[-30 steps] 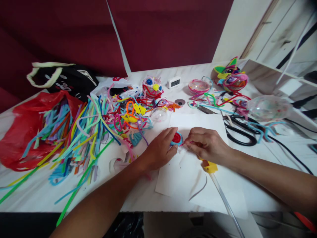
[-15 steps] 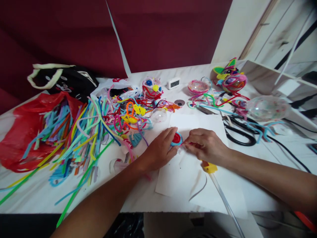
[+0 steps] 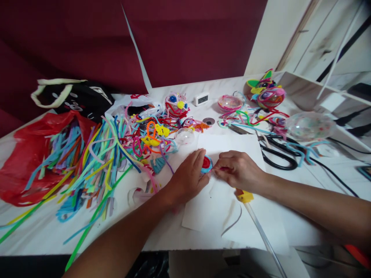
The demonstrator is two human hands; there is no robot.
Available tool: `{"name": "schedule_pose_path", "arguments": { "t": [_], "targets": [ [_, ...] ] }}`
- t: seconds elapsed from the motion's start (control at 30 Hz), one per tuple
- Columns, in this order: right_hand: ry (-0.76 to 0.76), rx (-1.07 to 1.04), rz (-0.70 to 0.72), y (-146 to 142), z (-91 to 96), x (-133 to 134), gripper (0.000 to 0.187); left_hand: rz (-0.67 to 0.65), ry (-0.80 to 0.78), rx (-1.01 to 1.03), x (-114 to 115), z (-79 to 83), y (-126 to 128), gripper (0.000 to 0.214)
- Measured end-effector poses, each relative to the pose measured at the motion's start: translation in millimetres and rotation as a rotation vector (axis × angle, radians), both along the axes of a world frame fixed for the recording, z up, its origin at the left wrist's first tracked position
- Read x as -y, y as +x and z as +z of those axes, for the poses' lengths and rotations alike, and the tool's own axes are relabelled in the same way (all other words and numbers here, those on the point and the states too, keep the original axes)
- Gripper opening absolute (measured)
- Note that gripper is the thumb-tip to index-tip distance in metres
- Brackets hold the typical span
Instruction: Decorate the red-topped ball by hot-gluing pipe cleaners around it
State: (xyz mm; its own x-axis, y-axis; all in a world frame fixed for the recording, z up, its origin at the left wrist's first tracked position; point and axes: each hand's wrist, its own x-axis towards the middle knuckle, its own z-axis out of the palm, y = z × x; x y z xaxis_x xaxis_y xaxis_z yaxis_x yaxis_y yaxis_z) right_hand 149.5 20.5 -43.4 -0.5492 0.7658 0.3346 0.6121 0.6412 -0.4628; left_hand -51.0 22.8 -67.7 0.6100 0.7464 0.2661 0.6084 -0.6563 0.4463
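Observation:
Over the white paper [image 3: 228, 144], my left hand [image 3: 189, 173] is closed around the left side of a small round coil of pipe cleaner [image 3: 206, 164], red inside with a light blue rim. My right hand [image 3: 239, 168] pinches a thin pink-red pipe cleaner [image 3: 223, 168] at the coil's right edge. Its fingers hide most of that strand. Just below the right wrist lies a yellow-tipped tool [image 3: 245, 196] with a long clear stick running toward the table's front edge.
Left are a red plastic bag [image 3: 26, 166] and many loose pipe cleaners [image 3: 98, 166]. Large black-handled scissors [image 3: 279, 158] lie right of the paper. Clear plastic domes [image 3: 310, 126], decorated balls [image 3: 175, 105] and a small digital clock [image 3: 201, 99] stand further back.
The view has shifted slightly. Both hands keep nearly the same hold at the coil, the right fingers still pinched by its edge.

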Motion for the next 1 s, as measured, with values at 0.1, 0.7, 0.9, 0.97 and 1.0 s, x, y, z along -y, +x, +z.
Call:
{"name": "schedule_pose_path", "arguments": {
  "t": [0.1,0.7,0.9,0.97,1.0],
  "targets": [
    [-0.008,0.006,-0.010,-0.9,1.0,0.0,0.013,0.022,0.025,-0.018,0.8,-0.2,2.3,0.059],
    [-0.063,0.012,-0.055,3.0,3.1,0.0,0.008,0.091,0.045,-0.045,4.4,0.9,8.7,0.056],
    [-0.195,-0.028,-0.133,14.2,9.3,-2.3,0.008,0.099,0.028,-0.037,5.4,2.3,9.1,0.056],
    [-0.243,-0.039,-0.147,15.9,10.7,-4.2,0.008,0.100,0.029,-0.038,5.3,2.4,9.2,0.056],
    [-0.258,-0.043,-0.149,16.1,11.1,-5.3,0.008,0.100,0.028,-0.038,5.2,2.5,9.3,0.057]
  ]
}}
